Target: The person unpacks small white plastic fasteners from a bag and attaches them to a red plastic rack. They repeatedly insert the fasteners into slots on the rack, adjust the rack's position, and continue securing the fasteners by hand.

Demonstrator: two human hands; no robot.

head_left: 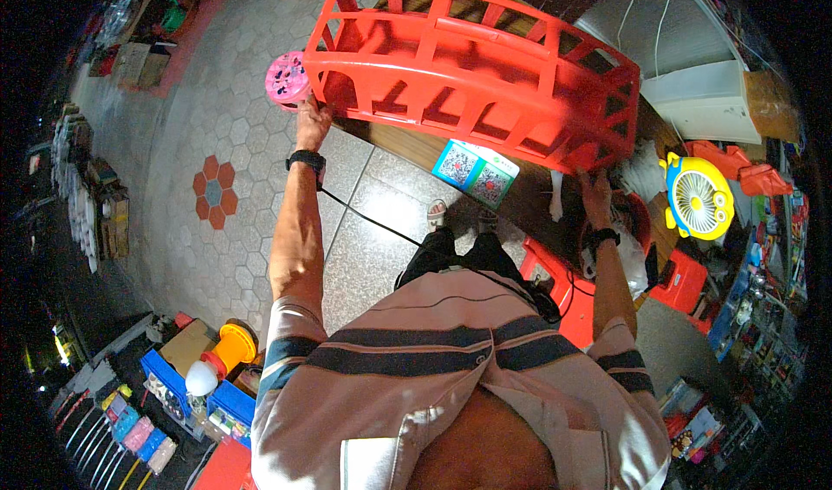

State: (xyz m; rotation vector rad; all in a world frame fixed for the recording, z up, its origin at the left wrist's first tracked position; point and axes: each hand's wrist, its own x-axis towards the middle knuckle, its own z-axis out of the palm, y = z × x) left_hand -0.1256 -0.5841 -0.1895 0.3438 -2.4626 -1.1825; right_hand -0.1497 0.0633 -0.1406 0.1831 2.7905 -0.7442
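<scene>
A large red plastic rack (485,43) with open slots along its sides is tilted above a brown wooden table (392,143). My left hand (313,124) is closed on the rack's near left corner. At its near right corner, my right hand (596,197) grips the lower edge, with its fingers partly hidden in shadow. Just beyond my left hand, a pink round thing with dark printed figures (288,79) sits close against the rack's left end; its kind is unclear.
A card with square codes (476,173) lies at the table's near edge. To the right are a yellow and blue fan (697,197) and red plastic stools (562,295). Blue bins (232,408) stand at lower left. Tiled floor (251,143) extends left.
</scene>
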